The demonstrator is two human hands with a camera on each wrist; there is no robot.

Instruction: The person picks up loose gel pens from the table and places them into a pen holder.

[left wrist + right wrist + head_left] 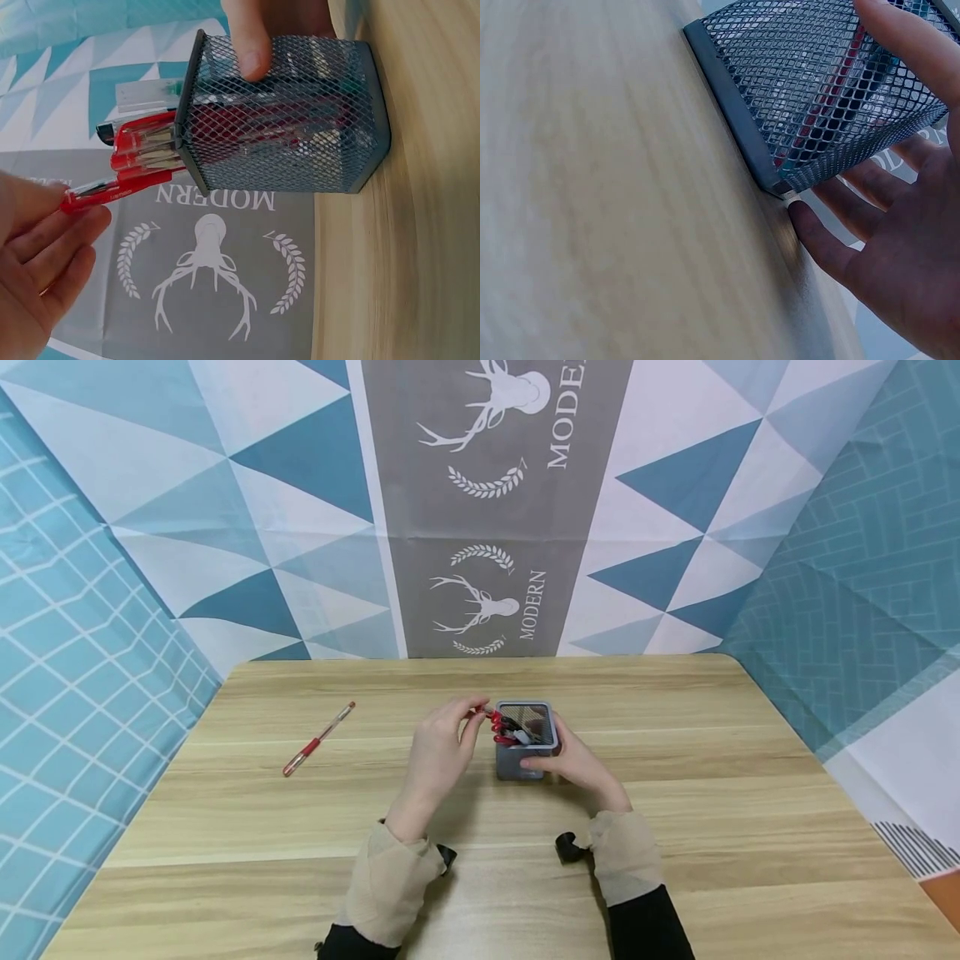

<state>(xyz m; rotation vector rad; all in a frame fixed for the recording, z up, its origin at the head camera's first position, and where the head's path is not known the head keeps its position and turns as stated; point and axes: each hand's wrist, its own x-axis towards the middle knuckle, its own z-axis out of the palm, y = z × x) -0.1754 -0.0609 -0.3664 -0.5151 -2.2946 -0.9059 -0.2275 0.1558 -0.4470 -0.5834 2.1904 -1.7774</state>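
A dark metal mesh pen holder stands upright on the wooden table, with several red-capped pens and other pens in it. My right hand grips the holder from the right, its thumb across the near wall. Between thumb and fingertips, my left hand pinches the end of a red pen. That pen leans out over the rim, and its lower part seems to be inside the holder. The mesh shows pens through it in the right wrist view.
Another red pen with a clear barrel lies slanted on the left part of the table. Behind the table's far edge hangs a patterned cloth with deer heads and triangles.
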